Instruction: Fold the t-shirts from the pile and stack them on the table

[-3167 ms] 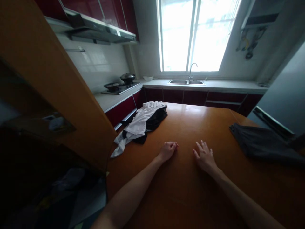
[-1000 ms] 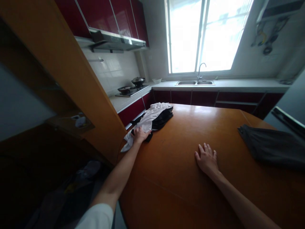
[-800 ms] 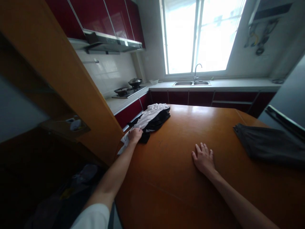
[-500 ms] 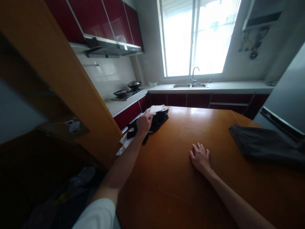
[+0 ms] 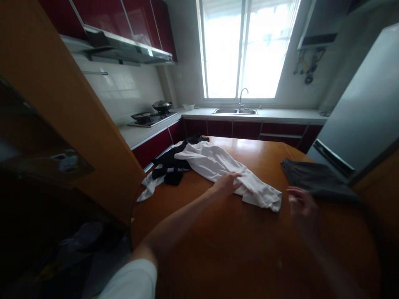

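Note:
A long white garment (image 5: pixel 215 160) stretches across the wooden table, wrinkled, its right end bunched a little. My left hand (image 5: pixel 226 185) is at the near edge of its middle part, fingers stretched out and slightly apart over the cloth. To the right of the garment's end, my right hand (image 5: pixel 304 207) hovers blurred by motion, its fingers loosely bent and nothing visible in them. Black clothing (image 5: pixel 171 160) lies heaped at the table's left edge, partly under the white garment, with another white piece (image 5: pixel 149 187) sticking out of it.
Folded dark grey cloth (image 5: pixel 318 178) lies on the right of the table (image 5: pixel 237 245). A wooden cabinet frame (image 5: pixel 102 116) rises close on the left. Beyond stand a counter with a sink (image 5: pixel 235 111), a stove with pans (image 5: pixel 141 117), and a fridge (image 5: pixel 358 104).
The white garment has come off the pile and now spreads rightward over the table. My left hand has moved right and nearer; my right hand has lifted from the tabletop. The view has shifted right.

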Available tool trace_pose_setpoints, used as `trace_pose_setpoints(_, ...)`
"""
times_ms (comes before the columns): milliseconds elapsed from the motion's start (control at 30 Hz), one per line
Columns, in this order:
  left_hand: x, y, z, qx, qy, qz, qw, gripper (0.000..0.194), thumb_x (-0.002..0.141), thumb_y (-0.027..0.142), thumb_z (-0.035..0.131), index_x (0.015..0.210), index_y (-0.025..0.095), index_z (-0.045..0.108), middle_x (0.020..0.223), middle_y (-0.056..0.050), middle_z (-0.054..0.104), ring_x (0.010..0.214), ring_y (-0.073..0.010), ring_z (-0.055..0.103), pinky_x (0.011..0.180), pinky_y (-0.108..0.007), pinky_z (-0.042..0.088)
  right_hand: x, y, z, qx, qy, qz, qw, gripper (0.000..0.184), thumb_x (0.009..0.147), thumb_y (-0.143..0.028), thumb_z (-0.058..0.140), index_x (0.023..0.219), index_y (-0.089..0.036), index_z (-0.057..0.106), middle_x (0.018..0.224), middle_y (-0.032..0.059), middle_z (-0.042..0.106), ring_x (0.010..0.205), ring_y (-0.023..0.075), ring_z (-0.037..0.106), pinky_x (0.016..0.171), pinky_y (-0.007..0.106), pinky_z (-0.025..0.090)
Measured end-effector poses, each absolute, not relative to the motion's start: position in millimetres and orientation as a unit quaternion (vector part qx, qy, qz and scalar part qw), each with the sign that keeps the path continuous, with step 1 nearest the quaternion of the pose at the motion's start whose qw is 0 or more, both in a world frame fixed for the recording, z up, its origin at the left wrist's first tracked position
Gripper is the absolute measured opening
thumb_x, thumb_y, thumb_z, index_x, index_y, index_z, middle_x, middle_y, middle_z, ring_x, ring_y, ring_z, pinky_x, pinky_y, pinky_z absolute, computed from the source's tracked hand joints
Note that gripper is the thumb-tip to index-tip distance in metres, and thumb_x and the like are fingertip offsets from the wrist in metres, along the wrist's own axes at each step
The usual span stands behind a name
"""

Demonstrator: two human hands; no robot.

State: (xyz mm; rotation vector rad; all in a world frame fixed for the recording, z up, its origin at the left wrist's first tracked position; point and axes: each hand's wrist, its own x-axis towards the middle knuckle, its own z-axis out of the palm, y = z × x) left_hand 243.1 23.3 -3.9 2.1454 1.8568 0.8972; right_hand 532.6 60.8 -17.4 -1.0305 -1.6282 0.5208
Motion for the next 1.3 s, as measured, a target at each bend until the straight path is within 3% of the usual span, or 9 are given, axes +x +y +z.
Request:
trace_pose_setpoints(133, 148.4, 11.2, -16.0, 0.618, 0.755, 0.216, -0.028, 0.049, 0.087, 0.015, 0.061, 0.136, 0.021, 0.06, 0.144, -0.01, 0.058, 0.133, -0.0263, 0.052, 0.113, -0.034, 0.039, 510.8, 13.0, -46.7, -0.38, -0.806, 0.251, 0.377, 0.027, 0.091, -0.032, 0.046, 0.095, -0.022, 0.071, 0.118, 0.0122, 0.066, 0.111, 0.0276, 0.061, 0.098, 0.039, 0.05)
trace_pose_setpoints(267, 71.3, 2.1, -13.3, 0.545, 0.812, 0.196, -0.071, 0.064, 0.087, 0.01, 0.054, 0.151, 0.017, 0.044, 0.159, -0.016, 0.039, 0.149, -0.0349, 0.029, 0.12, -0.051, 0.025, 479.1, -3.8, -60.9, -0.371, -0.892, 0.14, 0.217, 0.044, 0.091, -0.022, 0.044, 0.13, -0.021, 0.064, 0.145, 0.0111, 0.053, 0.129, 0.0289, 0.051, 0.111, 0.041, 0.04)
trace_pose_setpoints(367, 39.1, 2.9, -11.5, 0.516, 0.835, 0.177, -0.073, 0.065, 0.087, 0.014, 0.057, 0.15, 0.019, 0.045, 0.147, -0.018, 0.052, 0.142, -0.0372, 0.039, 0.116, -0.056, 0.026, 465.6, 2.6, -65.0, -0.42, -0.895, 0.056, 0.137, 0.057, 0.093, -0.019, 0.044, 0.149, -0.018, 0.048, 0.153, 0.0131, 0.046, 0.131, 0.0304, 0.051, 0.109, 0.041, 0.041)
trace_pose_setpoints(467, 29.4, 6.1, -14.2, 0.517, 0.837, 0.166, -0.07, 0.045, 0.085, 0.015, 0.06, 0.13, 0.018, 0.064, 0.121, -0.017, 0.067, 0.124, -0.0362, 0.054, 0.11, -0.054, 0.032, 466.7, 21.7, -67.1, -0.439, -0.895, 0.022, 0.078, 0.044, 0.095, -0.016, 0.039, 0.135, -0.017, 0.06, 0.134, 0.0154, 0.06, 0.116, 0.0295, 0.059, 0.098, 0.038, 0.046)
trace_pose_setpoints(567, 36.5, 1.3, -19.1, 0.545, 0.816, 0.171, -0.087, 0.022, 0.088, 0.017, 0.056, 0.103, 0.017, 0.073, 0.11, -0.016, 0.066, 0.116, -0.0339, 0.058, 0.107, -0.051, 0.036, 482.8, 48.0, -69.3, -0.459, -0.886, 0.005, 0.062, 0.039, 0.094, -0.007, 0.033, 0.108, -0.016, 0.068, 0.114, 0.0147, 0.066, 0.104, 0.0259, 0.064, 0.085, 0.033, 0.049)
trace_pose_setpoints(700, 57.0, -29.0, -30.4, 0.598, 0.77, 0.192, -0.116, 0.019, 0.093, 0.021, 0.055, 0.101, 0.02, 0.072, 0.123, -0.013, 0.062, 0.122, -0.0314, 0.053, 0.108, -0.049, 0.038, 521.4, 81.5, -76.6, -0.508, -0.86, -0.003, 0.052, 0.036, 0.094, -0.005, 0.032, 0.1, -0.014, 0.066, 0.108, 0.0144, 0.067, 0.096, 0.0246, 0.067, 0.074, 0.032, 0.047)
trace_pose_setpoints(967, 54.8, -83.9, -46.7, 0.641, 0.695, 0.323, -0.038, 0.017, 0.094, 0.03, 0.06, 0.105, 0.021, 0.07, 0.107, -0.005, 0.073, 0.104, -0.0219, 0.067, 0.097, -0.034, 0.05, 568.2, 115.8, -59.9, -0.569, -0.816, 0.102, 0.02, 0.032, 0.097, -0.039, 0.044, 0.095, -0.023, 0.072, 0.102, 0.0107, 0.073, 0.088, 0.0269, 0.071, 0.068, 0.034, 0.045)
trace_pose_setpoints(1133, 22.1, -24.9, -11.5, 0.547, 0.763, 0.338, -0.066, 0.023, 0.094, 0.021, 0.054, 0.107, 0.017, 0.072, 0.109, -0.009, 0.074, 0.103, -0.0208, 0.069, 0.096, -0.031, 0.051, 534.0, 99.4, -39.6, -0.562, -0.816, 0.06, 0.118, 0.035, 0.096, -0.036, 0.043, 0.11, -0.019, 0.07, 0.122, 0.0137, 0.068, 0.1, 0.0272, 0.069, 0.077, 0.034, 0.047)
trace_pose_setpoints(1300, 10.5, 72.0, 14.9, 0.518, 0.805, 0.287, -0.041, 0.026, 0.093, 0.03, 0.061, 0.112, 0.018, 0.074, 0.116, -0.012, 0.075, 0.109, -0.0239, 0.068, 0.095, -0.029, 0.05, 499.6, 58.1, -56.4, -0.515, -0.838, 0.078, 0.161, 0.037, 0.098, -0.033, 0.04, 0.119, -0.017, 0.066, 0.12, 0.0134, 0.064, 0.096, 0.0257, 0.068, 0.082, 0.035, 0.049)
